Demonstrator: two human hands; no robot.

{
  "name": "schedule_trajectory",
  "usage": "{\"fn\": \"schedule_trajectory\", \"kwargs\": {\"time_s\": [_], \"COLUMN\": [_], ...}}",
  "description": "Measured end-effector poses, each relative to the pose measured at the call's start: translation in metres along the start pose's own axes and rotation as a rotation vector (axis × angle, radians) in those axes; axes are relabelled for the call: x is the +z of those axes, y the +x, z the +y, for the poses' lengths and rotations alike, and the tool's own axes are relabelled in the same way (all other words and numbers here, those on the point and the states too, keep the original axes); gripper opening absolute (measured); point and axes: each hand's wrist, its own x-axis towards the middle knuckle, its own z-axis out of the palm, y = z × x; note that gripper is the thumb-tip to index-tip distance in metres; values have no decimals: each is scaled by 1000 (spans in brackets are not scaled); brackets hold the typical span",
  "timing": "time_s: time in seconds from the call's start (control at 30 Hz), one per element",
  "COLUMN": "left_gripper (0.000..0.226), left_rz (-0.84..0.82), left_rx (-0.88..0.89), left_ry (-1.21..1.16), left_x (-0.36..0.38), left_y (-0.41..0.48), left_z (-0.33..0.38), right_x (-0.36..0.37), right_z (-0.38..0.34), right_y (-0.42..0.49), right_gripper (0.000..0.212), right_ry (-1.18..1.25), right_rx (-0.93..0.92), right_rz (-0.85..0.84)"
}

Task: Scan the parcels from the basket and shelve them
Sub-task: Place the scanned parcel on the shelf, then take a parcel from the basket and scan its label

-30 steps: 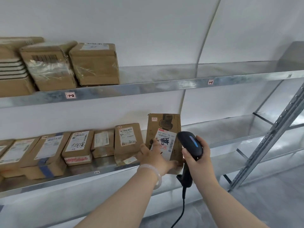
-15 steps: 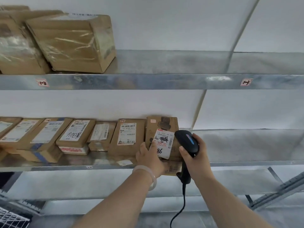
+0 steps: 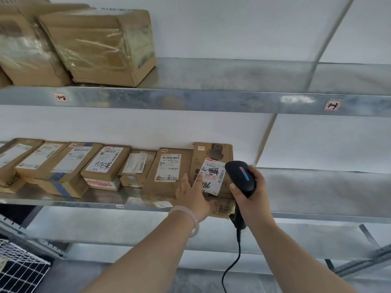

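Your left hand (image 3: 191,196), fingers straight, has pushed the parcel (image 3: 213,153) back onto the shelf (image 3: 317,216). Just right of it, your right hand (image 3: 251,197) still grips the scanner (image 3: 241,176). This parcel looks shelved.

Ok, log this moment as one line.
left hand: touches parcel | parcel: right end of row, middle shelf | right hand: grips scanner by label

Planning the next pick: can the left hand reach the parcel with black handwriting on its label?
Probably yes: the left hand only presses the end parcel, and the handwritten parcel lies on the same shelf, front unblocked.
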Motion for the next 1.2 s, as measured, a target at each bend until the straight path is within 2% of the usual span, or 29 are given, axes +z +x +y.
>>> {"fn": "schedule_trajectory", "kwargs": {"time_s": [0.2, 0.4, 0.83, 1.0, 1.2], "left_gripper": [85, 76, 79, 76, 74], "left_rz": [99, 312, 582, 636, 662], "left_rx": [94, 170, -182, -326, -494], "left_ry": [-51, -21, 53, 29, 12], "left_x": [-27, -87, -246, -275, -298], "left_y": [-26, -80, -262, -306, -318], "left_z": [-29, -113, -403, -484, -558], "right_x": [25, 106, 373, 452, 539], "right_z": [-20, -59, -146, -169, -175], "right_y": [-38, -99, -296, -340, -363], "right_gripper": [69, 73, 69, 62, 60], "right_ry": [-23, 0, 59, 55, 79], "right_rx": [-115, -217, -351, -435, -427], "right_rz": [-102, -247, -658, -801, -938]}}
